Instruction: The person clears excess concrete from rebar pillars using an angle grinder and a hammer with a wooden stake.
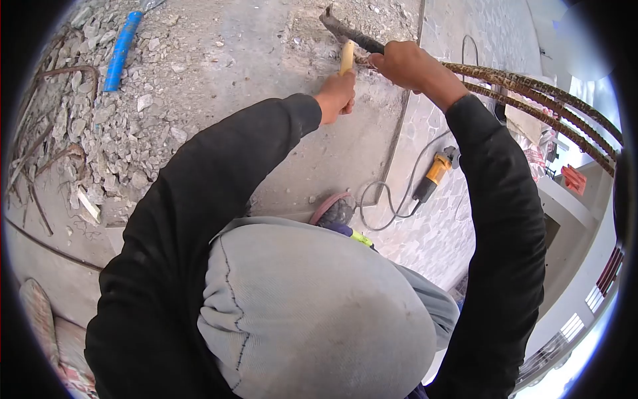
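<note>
Head view: both sets of fingers curled tight. Left hand point(337, 98) has its fingers wrapped round a pale yellow handle point(347, 57), upper end poking out past the fist; lower end hidden, can't tell what it belongs to. Right hand point(407, 64) has its fingers closed round the dark grip of a hooked bar point(342, 28), hook out beyond the knuckles, over broken concrete.

Main risk: the two tools sit very close, bar passing just beyond the top of the yellow handle. If the bar slips or gets swung off line, it could knock that handle or catch the left fingers. No gloves, so a glancing hit would hurt.

Second: rusty rebar point(525, 86) runs close by the right fingers and off past the right wrist. Ribbed and rough; a slip could scrape skin. Can't tell whether the bar touches it. If it's levered under load, it could spring back.

Third: loose rubble point(129, 136), off to the left of the left fingers, plus grit nearer the hook. Chips could fly, footing could roll.

Last: a power tool point(435, 173), looks like a grinder, lies nearer the body than the right fingers. Its looped cord point(380, 229) could snag a foot.
</note>
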### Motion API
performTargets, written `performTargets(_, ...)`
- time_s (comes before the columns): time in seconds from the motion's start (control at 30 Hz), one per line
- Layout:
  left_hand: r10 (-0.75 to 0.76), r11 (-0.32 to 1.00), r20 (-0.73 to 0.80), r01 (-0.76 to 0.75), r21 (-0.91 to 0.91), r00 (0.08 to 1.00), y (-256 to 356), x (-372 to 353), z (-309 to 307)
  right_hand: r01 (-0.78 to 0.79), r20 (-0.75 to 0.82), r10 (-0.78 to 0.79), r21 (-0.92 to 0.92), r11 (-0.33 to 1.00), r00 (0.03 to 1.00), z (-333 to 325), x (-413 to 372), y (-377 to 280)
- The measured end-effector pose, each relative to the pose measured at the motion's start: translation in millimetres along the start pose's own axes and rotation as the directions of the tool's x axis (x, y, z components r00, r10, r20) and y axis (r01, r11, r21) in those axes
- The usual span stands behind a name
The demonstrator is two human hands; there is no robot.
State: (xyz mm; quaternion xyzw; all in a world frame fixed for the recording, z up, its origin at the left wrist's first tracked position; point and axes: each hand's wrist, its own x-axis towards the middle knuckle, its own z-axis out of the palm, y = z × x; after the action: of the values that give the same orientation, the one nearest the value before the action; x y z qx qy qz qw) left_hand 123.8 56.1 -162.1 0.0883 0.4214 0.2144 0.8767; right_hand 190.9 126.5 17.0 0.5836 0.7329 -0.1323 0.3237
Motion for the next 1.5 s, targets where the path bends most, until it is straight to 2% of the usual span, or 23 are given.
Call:
performTargets(0.07,-0.009,1.000,0.004,0.009,-0.019,1.000,0.2,-1.6,-4.3,0.314,-0.055,-0.359,-0.378,0.871,0.932,-11.8,18.4,9.4)
performTargets(0.13,-0.020,0.999,0.024,0.021,-0.047,1.000,-0.7,0.5,-1.1,0.216,-0.159,-0.258,-0.237,0.947,0.953,-58.9,8.7,-20.6)
performTargets(0.17,-0.029,0.997,0.003,0.029,-0.071,1.000,-3.4,1.0,0.5,0.038,0.043,-0.035,-0.070,0.997,0.998,-97.8,6.3,-40.9)
performTargets(0.23,-0.047,0.994,-0.007,0.046,-0.097,0.999,-8.8,2.1,4.6,-0.190,0.279,0.169,0.050,0.980,0.945,-99.4,-5.0,-46.8)
performTargets(0.27,-0.035,0.994,0.007,0.036,-0.108,0.999,-8.9,2.8,3.0,0.089,-0.175,-0.071,0.099,0.991,0.982,-66.3,-11.1,-40.8)
performTargets(0.33,-0.015,0.993,0.015,0.017,-0.119,1.000,-6.0,1.6,-1.0,0.114,-0.397,-0.089,0.041,0.993,0.913,-19.8,-4.2,-27.9)
performTargets(0.4,-0.012,0.998,0.056,0.015,-0.057,0.998,-1.4,-0.2,-7.9,0.427,-0.090,-0.531,-0.489,0.760,0.842,14.0,29.7,33.1)
performTargets(0.43,-0.012,0.999,0.050,0.014,-0.051,0.999,-2.0,-0.5,-11.9,0.427,-0.097,-0.533,-0.485,0.763,0.841,7.5,29.9,25.8)
performTargets(0.5,-0.019,1.000,0.087,0.020,-0.010,0.996,0.3,3.5,-13.0,0.119,-0.143,-0.163,-0.275,0.954,0.976,-33.1,29.5,5.2)
performTargets(0.53,-0.013,1.000,0.083,0.015,-0.018,0.996,3.5,2.8,-14.6,0.099,-0.167,-0.145,-0.257,0.961,0.975,-52.6,18.3,-7.1)
performTargets(0.57,-0.032,0.999,0.072,0.033,-0.018,0.997,3.5,1.8,-13.9,0.311,-0.377,-0.364,-0.194,0.930,0.852,-53.3,19.3,-4.5)
performTargets(0.6,-0.051,0.999,0.065,0.052,-0.016,0.997,2.7,1.7,-10.8,0.510,-0.573,-0.511,-0.179,0.841,0.641,-53.9,19.1,-0.6)
performTargets(0.63,-0.060,0.998,0.074,0.061,-0.016,0.995,-0.1,0.3,-7.7,0.504,-0.567,-0.506,-0.176,0.846,0.650,-48.9,14.1,1.6)
performTargets(0.73,-0.032,0.998,0.052,0.035,-0.051,0.998,-2.2,2.9,-7.5,0.151,-0.484,-0.058,0.155,0.976,0.873,-37.2,-7.0,-32.9)
performTargets(0.8,-0.036,0.998,0.062,0.040,-0.052,0.997,-2.8,2.3,-8.0,0.155,-0.216,-0.209,-0.240,0.958,0.954,-17.2,-1.4,-12.3)
performTargets(0.9,-0.038,0.999,0.079,0.040,-0.024,0.996,-1.4,3.5,-9.8,0.146,-0.109,-0.178,-0.255,0.956,0.978,-29.8,22.0,-5.6)
performTargets(1.03,-0.059,0.996,0.095,0.064,-0.059,0.994,-5.3,10.2,-6.7,0.190,-0.325,-0.269,-0.255,0.948,0.907,-62.1,1.1,-25.0)
performTargets(1.1,-0.038,0.995,0.059,0.043,-0.087,0.998,-8.5,7.7,-5.3,0.370,-0.604,-0.308,-0.024,0.929,0.735,-59.2,-3.6,-33.5)
performTargets(1.13,-0.033,0.995,0.057,0.038,-0.088,0.998,-5.3,7.4,-5.3,0.372,-0.607,-0.311,-0.027,0.928,0.732,-49.3,-1.4,-28.8)
performTargets(1.2,-0.056,0.995,0.072,0.062,-0.074,0.996,-3.8,3.6,-7.7,0.144,-0.451,-0.139,-0.022,0.989,0.882,-6.7,2.8,-7.8)
performTargets(1.23,-0.048,0.996,0.069,0.053,-0.071,0.996,-0.9,4.2,-7.6,0.072,-0.231,-0.113,-0.180,0.981,0.966,0.2,10.7,8.5)
performTargets(1.33,-0.052,0.998,0.088,0.054,-0.024,0.995,-1.0,6.9,-12.2,0.160,-0.182,-0.220,-0.296,0.942,0.958,-17.2,20.1,10.7)
performTargets(1.5,-0.042,0.997,0.070,0.047,-0.067,0.997,-7.8,8.7,-5.5,0.160,-0.410,-0.202,-0.134,0.978,0.890,-44.7,-5.9,-26.5)
